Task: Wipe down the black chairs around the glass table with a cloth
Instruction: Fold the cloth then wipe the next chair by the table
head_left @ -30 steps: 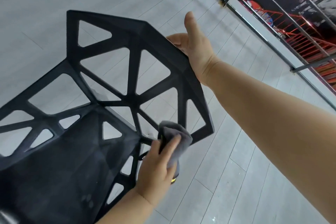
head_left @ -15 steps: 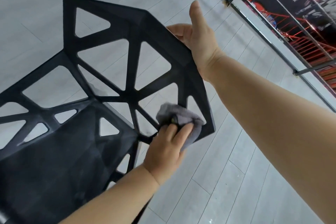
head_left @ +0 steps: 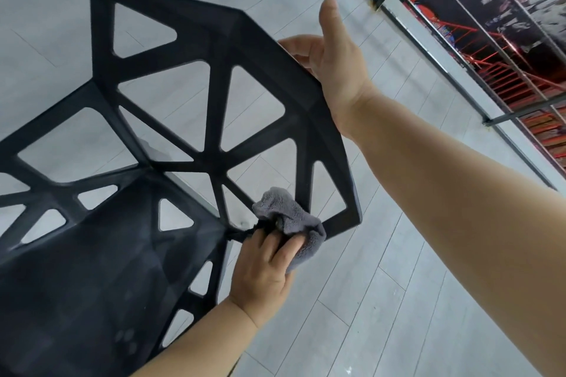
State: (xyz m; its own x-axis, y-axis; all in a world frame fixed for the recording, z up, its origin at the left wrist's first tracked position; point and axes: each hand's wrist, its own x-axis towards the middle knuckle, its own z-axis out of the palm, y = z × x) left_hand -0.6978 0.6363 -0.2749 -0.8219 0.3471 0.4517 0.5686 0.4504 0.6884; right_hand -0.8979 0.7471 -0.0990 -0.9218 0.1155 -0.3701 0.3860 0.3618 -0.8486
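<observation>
A black chair with triangular cut-outs fills the left and middle of the view, its backrest towards the upper right. My right hand grips the backrest's top right edge, thumb sticking up, fingers curled behind the rim. My left hand presses a bunched grey cloth against the lower right corner of the backrest, where it meets the seat. The seat looks dusty and smudged.
Pale grey plank flooring lies under and around the chair. A metal railing runs diagonally along the upper right, with red-orange structures below and beyond it. The glass table is not in view.
My left hand slid the cloth up along the strut at the backrest's lower right corner, then a little back down. My right hand kept its hold on the top edge.
</observation>
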